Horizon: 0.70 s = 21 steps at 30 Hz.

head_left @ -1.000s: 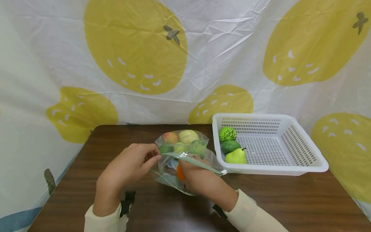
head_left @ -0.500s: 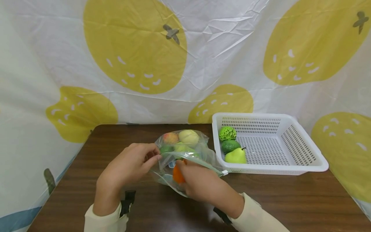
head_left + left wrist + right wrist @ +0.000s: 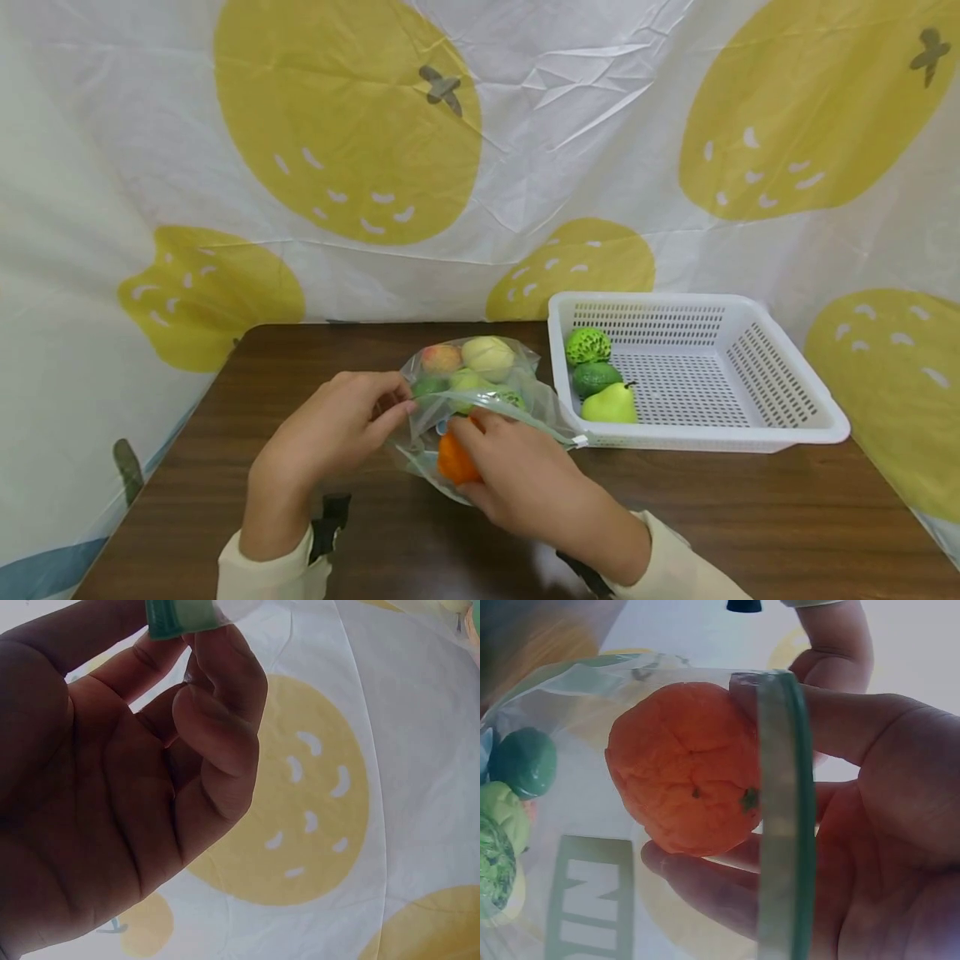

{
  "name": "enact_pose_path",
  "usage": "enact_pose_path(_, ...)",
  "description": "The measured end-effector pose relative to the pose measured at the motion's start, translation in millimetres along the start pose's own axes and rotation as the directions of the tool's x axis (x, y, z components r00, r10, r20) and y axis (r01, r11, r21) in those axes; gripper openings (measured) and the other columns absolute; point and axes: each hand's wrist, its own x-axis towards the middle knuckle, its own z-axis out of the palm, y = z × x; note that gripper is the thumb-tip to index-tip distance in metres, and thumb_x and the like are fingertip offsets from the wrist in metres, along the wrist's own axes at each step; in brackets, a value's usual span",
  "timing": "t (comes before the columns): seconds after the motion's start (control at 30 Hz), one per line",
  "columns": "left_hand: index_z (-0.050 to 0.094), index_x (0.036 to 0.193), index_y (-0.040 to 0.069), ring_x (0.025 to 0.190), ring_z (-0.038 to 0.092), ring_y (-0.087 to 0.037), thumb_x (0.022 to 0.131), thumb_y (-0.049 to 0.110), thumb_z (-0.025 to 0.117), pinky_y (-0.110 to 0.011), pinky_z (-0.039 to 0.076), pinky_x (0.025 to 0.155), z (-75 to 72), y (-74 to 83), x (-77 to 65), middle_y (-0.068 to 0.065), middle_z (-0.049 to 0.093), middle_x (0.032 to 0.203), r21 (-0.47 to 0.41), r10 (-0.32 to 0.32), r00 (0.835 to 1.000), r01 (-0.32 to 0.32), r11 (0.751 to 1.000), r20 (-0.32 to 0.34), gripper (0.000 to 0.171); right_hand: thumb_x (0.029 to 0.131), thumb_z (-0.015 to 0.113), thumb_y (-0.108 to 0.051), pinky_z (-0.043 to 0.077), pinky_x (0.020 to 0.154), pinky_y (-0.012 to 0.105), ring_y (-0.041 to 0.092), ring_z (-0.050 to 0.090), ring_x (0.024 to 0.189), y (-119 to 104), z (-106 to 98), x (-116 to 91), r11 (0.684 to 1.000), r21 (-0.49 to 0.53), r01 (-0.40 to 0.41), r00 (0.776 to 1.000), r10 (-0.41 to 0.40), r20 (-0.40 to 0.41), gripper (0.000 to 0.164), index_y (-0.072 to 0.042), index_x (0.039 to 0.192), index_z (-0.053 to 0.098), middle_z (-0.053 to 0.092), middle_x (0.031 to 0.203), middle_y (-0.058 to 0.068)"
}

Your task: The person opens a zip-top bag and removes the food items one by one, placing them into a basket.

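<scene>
A clear zip bag (image 3: 540, 408) lies on the table with its mouth toward me. My left hand (image 3: 330, 425) pinches the left end of its rim; in the left wrist view the green zip strip (image 3: 180, 616) sits between its fingers. My right hand (image 3: 525, 471) reaches into the mouth and grips an orange mandarin (image 3: 454, 458). In the right wrist view, fingers curl round the mandarin (image 3: 686, 769) behind the clear film. Deeper in the bag lie a reddish peach (image 3: 441, 358), a pale yellow fruit (image 3: 489, 358) and several green fruits (image 3: 468, 382).
Right of the bag stands a white perforated basket (image 3: 750, 435). Along its left side sit a bumpy green fruit (image 3: 588, 346), a dark green avocado (image 3: 596, 379) and a green pear (image 3: 609, 405). Behind the brown table (image 3: 300, 354) hangs a lemon-print cloth (image 3: 570, 125).
My right hand has drawn back toward me with the mandarin, which has shifted slightly left and nearer the bag's mouth. My left hand has stayed at the rim.
</scene>
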Motion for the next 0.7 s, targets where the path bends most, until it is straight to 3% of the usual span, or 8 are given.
enact_pose_path(0.3, 0.070, 0.094, 0.015, 0.067, 0.056, -0.006, 0.098, 0.019, 0.066, -0.027, 0.048, 0.066, -0.3, -0.4, -0.2, 0.007, 0.065, 0.077, -0.007, -0.008, 1.000, 0.009, 1.000, 0.005, 0.007, 0.082, 0.084, -0.039, 0.055, 0.077, 0.031, 0.016, 0.061, 0.085, -3.0, -9.4, -5.3, 0.998, 0.032, 0.050, 0.997, -0.048, -0.056, 0.057, -0.014, 0.125, 0.056, 0.061, 0.110, 0.001)
enact_pose_path(0.7, 0.071, 0.096, 0.016, 0.067, 0.057, -0.006, 0.099, 0.020, 0.066, -0.028, 0.050, 0.067, -1.2, -1.2, -0.2, 0.008, 0.066, 0.078, -0.017, -0.020, 1.000, 0.020, 1.000, 0.018, 0.007, 0.080, 0.086, -0.040, 0.056, 0.085, 0.033, 0.015, 0.061, 0.097, -5.9, -19.0, -13.7, 0.998, 0.046, 0.050, 0.996, -0.046, -0.071, 0.063, -0.016, 0.130, 0.055, 0.060, 0.117, -0.001)
